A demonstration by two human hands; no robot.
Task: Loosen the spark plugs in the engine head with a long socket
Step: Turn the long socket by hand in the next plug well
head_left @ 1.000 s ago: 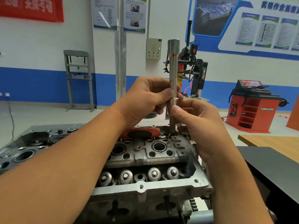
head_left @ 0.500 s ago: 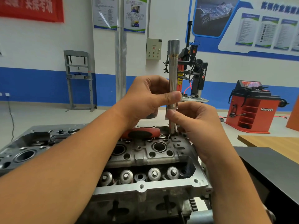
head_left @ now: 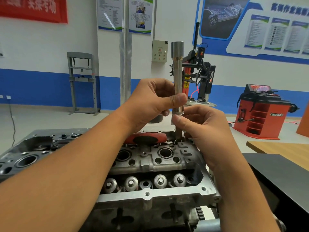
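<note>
**Socket upright over the far right of the engine head**

The engine head (head_left: 150, 166) lies in the near middle, with a second casting (head_left: 25, 158) just beside it on the left. The long socket (head_left: 178, 77) stands upright above the head's far right corner. The left hand (head_left: 150, 102) is on the socket's left, its thumb across the front; the right hand (head_left: 205, 131) sits lower and to the right, thumb just below the socket's lower end. A ratchet handle (head_left: 145, 138) lies across the head's far edge, behind the left wrist. A worktop (head_left: 284, 148) lies to the right. Behind it stands a wheel balancer (head_left: 260, 113); a tyre changer (head_left: 200, 77) stands behind the socket, and a shop press (head_left: 82, 82) at far left against the wall.
</note>
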